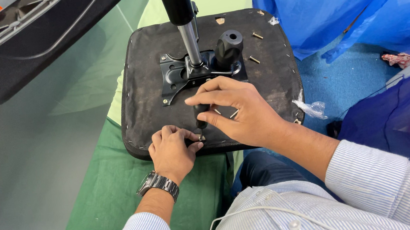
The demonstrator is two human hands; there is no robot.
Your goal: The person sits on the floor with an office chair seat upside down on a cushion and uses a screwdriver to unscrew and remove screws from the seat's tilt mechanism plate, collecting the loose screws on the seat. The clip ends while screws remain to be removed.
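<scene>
Screwdriver (200,115) with a short black handle stands nearly upright under my right hand (239,110), its tip down near the front edge of an upturned black chair seat (272,64). My right hand is clenched around that handle, fingers wrapped from above, thumb side toward me. My left hand (170,151) sits just beside it, lower and closer to me, fingers curled and pinched at the spot where the tool's tip meets the seat; whatever small part it pinches is too hidden for me to tell. A metal watch (159,184) shows on my left wrist, and both forearms wear pale striped sleeves (382,181). Nearest to me the seat overhangs a green cloth (105,196) spread on the surface below. Further out, in the middle of the seat's underside, I see a black metal mounting plate (176,76) with a gas-lift column (181,12) rising from it, chrome below and black above. A black round knob (228,46) stands just right of the column. A few loose screws (255,60) lie on the fabric to the right of the knob. Beyond the seat's right edge hangs blue plastic sheeting (338,2), and at far left a dark chair part (21,44) crosses the corner.
</scene>
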